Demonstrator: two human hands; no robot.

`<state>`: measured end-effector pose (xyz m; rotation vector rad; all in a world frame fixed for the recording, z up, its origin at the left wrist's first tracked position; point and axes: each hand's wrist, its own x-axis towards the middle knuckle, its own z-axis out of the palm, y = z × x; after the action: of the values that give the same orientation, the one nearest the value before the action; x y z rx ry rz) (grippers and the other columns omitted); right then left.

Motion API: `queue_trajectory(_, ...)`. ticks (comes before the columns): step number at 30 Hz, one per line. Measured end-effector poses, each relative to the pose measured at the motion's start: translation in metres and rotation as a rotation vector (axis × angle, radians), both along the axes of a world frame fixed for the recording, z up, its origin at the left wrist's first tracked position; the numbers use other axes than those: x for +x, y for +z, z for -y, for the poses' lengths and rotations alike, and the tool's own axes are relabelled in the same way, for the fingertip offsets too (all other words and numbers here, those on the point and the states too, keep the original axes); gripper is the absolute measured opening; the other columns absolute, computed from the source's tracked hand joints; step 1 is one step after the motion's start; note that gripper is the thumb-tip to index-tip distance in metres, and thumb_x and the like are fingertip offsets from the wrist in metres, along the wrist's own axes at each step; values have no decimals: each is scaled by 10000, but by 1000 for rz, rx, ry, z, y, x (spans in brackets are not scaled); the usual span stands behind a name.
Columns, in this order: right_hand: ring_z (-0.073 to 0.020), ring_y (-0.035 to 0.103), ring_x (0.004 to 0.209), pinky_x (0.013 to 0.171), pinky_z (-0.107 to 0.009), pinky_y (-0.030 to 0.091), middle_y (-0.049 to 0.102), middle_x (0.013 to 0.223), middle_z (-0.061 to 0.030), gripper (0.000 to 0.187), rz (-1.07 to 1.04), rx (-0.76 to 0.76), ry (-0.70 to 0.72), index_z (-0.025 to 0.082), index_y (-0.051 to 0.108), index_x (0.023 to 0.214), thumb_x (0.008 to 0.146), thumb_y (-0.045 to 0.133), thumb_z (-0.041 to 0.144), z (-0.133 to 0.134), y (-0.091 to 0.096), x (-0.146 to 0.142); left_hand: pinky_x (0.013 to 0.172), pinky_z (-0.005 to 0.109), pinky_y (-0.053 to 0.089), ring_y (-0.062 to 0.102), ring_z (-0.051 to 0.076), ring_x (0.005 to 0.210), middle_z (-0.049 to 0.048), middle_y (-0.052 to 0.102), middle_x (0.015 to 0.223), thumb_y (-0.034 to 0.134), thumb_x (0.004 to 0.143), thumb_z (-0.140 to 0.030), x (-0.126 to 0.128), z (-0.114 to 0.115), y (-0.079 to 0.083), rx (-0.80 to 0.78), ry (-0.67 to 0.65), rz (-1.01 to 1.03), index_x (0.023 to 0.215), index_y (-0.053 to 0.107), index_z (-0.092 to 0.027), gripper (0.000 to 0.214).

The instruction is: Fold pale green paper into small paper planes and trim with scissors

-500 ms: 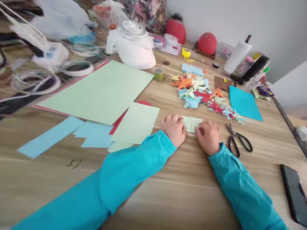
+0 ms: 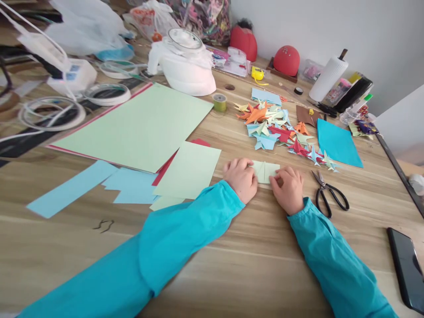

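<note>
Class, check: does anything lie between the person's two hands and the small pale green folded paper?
Nothing visible: left hand and right hand press directly on the paper; scissors lie apart, to the right.

Showing bright, soft, even light across the wooden bench (image 2: 232,265). Casting only faint, short shadows beneath the left hand (image 2: 241,180), the right hand (image 2: 289,191) and the scissors (image 2: 329,194). Catching a pale glint on the phone (image 2: 406,269). Reading sharp at the centre. Bending and stretching toward the edges, softening slightly around the plastic bags (image 2: 86,26) at top left.
</note>
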<state>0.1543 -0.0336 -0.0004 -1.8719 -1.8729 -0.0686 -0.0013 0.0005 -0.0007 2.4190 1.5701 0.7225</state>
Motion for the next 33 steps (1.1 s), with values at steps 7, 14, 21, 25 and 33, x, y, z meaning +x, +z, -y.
queue_trajectory(7,-204,504,882,770,-331,323,624,892,-17,156,5,-2,-6,200,543,612,747,590,264,-1,0,0,827,438,354,490,256,979,57,602,1054,522,716,-191,0,0,1,13,0,4,644,630,-180,130)
queue_trajectory(14,-209,505,868,763,-336,330,621,877,-24,143,8,-3,-4,202,555,625,747,589,270,-1,0,0,833,445,346,489,256,972,61,599,1056,521,711,-201,0,0,2,6,-7,-3,643,632,-179,133)
queue_trajectory(21,-206,504,873,771,-332,341,617,867,-20,145,5,-10,-1,201,549,622,747,591,262,-1,1,0,835,444,343,489,257,971,60,598,1050,513,711,-199,0,0,1,15,-9,-10,652,636,-179,138)
queue_trajectory(25,-204,503,868,780,-333,341,616,874,-21,152,5,-4,5,200,546,619,751,587,263,-1,1,0,843,446,341,488,259,969,62,597,1052,513,707,-199,0,0,2,17,-11,-12,656,637,-178,136)
queue_trajectory(33,-210,492,873,762,-328,341,608,885,-30,141,27,-24,2,201,548,632,755,581,261,0,2,-1,852,447,335,488,255,961,71,595,1037,512,708,-201,-1,1,2,47,-30,-11,661,639,-182,137)
